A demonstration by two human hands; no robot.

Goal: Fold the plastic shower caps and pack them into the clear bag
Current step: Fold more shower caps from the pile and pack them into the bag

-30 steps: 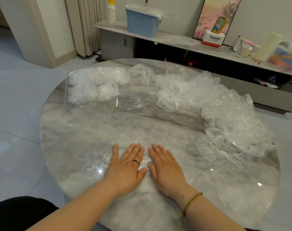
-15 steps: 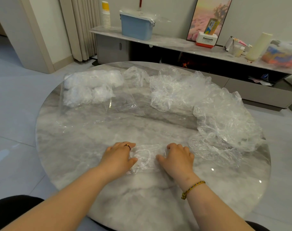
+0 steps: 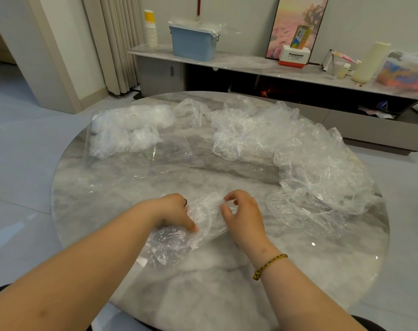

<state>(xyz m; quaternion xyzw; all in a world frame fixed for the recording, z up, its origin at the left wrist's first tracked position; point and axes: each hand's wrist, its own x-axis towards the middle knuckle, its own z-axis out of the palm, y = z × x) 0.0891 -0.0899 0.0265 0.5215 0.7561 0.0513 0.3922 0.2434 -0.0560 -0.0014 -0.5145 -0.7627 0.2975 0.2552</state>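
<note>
Fold in hand | shower cap (image 3: 203, 217) bunched at the counter's (image 3: 227, 295) near edge, between both hands | left hand (image 3: 172, 211), fingers curled onto its left side; right hand (image 3: 242, 217), fingers pinching its top edge | best pressed flat of air, edges kept aligned | clear bag (image 3: 129, 132) far left, loose caps (image 3: 303, 151) right

A: What is on the long shelf (image 3: 239, 62)?
B: A blue box (image 3: 193, 44), a tall stack of paper cups (image 3: 151, 29) to its left, and a white and red box (image 3: 294, 59) in front of a pink picture (image 3: 286, 22).
A: And close to us?
B: A round grey table (image 3: 227, 295). A curtain (image 3: 117, 44) hangs at the back left.
</note>
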